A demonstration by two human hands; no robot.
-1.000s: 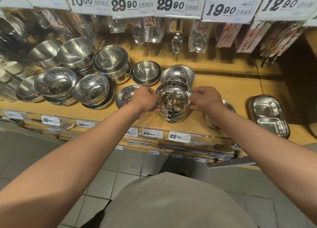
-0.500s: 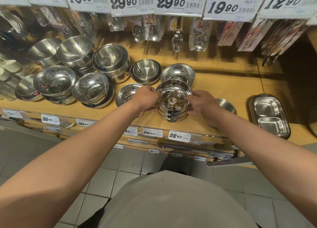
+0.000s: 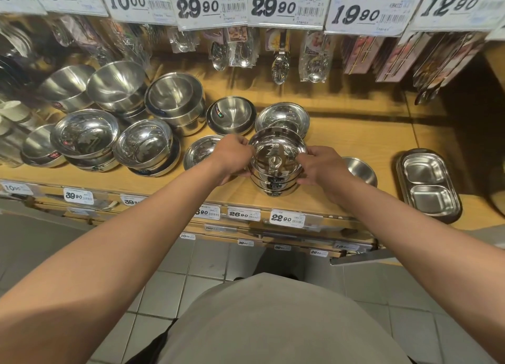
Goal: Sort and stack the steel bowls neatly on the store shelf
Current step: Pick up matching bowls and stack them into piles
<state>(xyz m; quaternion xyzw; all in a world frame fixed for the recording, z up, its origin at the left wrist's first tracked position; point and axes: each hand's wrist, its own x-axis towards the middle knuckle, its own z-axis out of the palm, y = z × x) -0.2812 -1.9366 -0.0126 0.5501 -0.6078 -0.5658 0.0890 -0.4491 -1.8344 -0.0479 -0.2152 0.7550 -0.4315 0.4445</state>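
Shifted slightly left on the shelf [image 3: 369, 142]: bowl stack [image 3: 276, 169], gripped by left hand [image 3: 232, 155] and right hand [image 3: 319, 166]. Best squared gently, rims aligned, before letting go.

Hands: two, left hand [image 3: 232, 155] and right hand [image 3: 319, 166]
Divided trays: one divided tray [image 3: 429, 183]
Large price signs: seven, one cut off

Bare forearms with no sleeves, watch or rings in view — a plain grey-beige shirt [image 3: 273, 322] over dark trousers [image 3: 147, 350].
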